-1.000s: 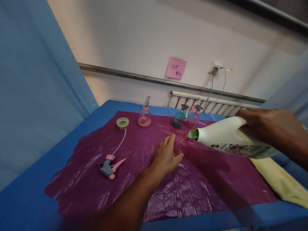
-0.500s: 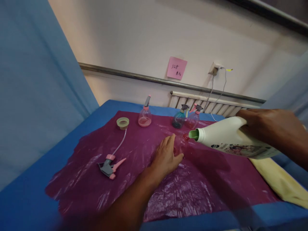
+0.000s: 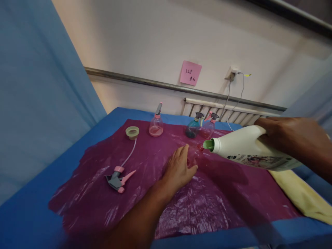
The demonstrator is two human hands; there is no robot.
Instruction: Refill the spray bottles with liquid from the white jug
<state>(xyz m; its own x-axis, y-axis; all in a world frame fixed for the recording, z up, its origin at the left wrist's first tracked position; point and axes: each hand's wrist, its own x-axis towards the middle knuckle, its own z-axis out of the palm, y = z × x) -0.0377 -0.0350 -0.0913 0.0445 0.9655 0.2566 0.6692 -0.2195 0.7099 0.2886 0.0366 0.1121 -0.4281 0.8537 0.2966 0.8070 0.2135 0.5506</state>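
My left hand (image 3: 178, 168) is wrapped round a small clear pink bottle (image 3: 194, 156) standing without a top on the purple plastic sheet (image 3: 160, 193). My right hand (image 3: 293, 138) grips the handle end of a white jug (image 3: 249, 149), tipped sideways. The jug's green spout (image 3: 208, 144) sits just above the small bottle's open mouth. A grey and pink spray head (image 3: 118, 178) with its thin tube lies loose to the left of my left hand.
A green cap (image 3: 132, 132) and a pink spray bottle (image 3: 156, 124) stand at the back left. A teal bottle (image 3: 193, 126) and another clear one (image 3: 209, 126) stand behind the spout. A yellow cloth (image 3: 301, 195) lies at the right. Blue curtain (image 3: 38, 97) hangs left.
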